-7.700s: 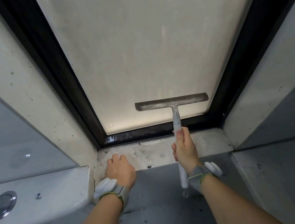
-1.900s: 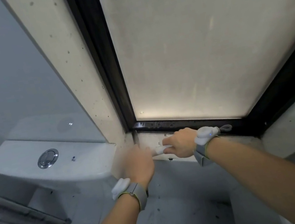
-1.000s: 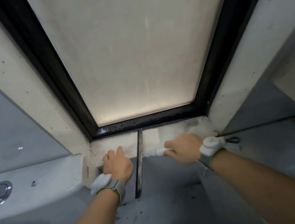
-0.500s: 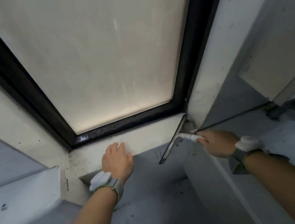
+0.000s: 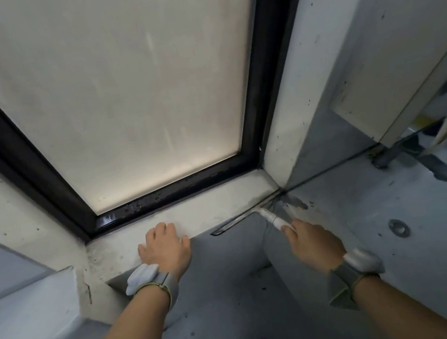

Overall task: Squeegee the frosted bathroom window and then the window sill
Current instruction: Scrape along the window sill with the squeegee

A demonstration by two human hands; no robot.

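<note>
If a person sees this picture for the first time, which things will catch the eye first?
The large frosted window in its black frame fills the upper middle. Below it, the left hand rests flat on the pale window sill, while the right hand holds the squeegee at the sill's right end.

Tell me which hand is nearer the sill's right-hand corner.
Right. The right hand grips the squeegee handle just below the window sill's right corner; the left hand rests on the sill's front edge, left of the middle.
</note>
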